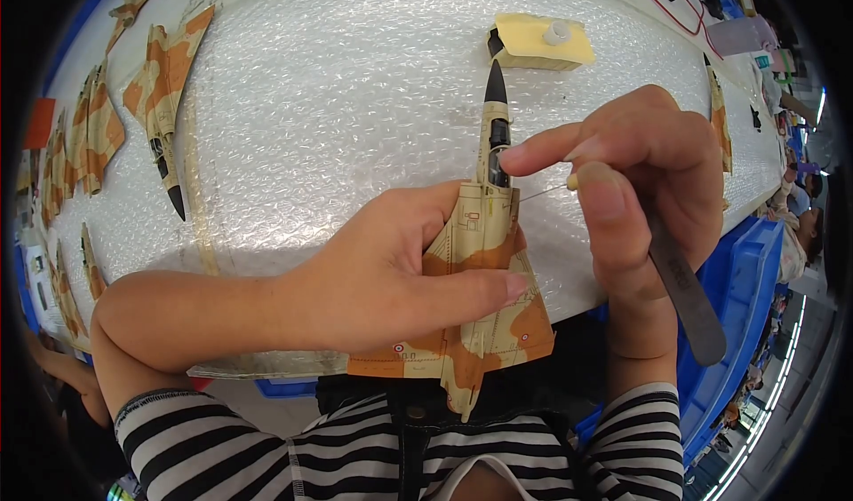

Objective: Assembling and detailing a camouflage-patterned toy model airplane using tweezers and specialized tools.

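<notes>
A model jet plane in sand and brown camouflage, with a black nose cone, points away from me above the table's near edge. My left hand is closed around its fuselage, thumb across the top. My right hand touches the dark cockpit canopy with its index fingertip. Tucked in that hand is a dark flat metal tool with a rounded end; its other end is hidden. By the right thumb a thin needle-like rod with a pale yellow end reaches toward the fuselage.
Bubble wrap covers the table. A yellow block with a small white cap stands beyond the nose. Several similar planes lie at left, another plane at right. A blue bin stands beside my right arm.
</notes>
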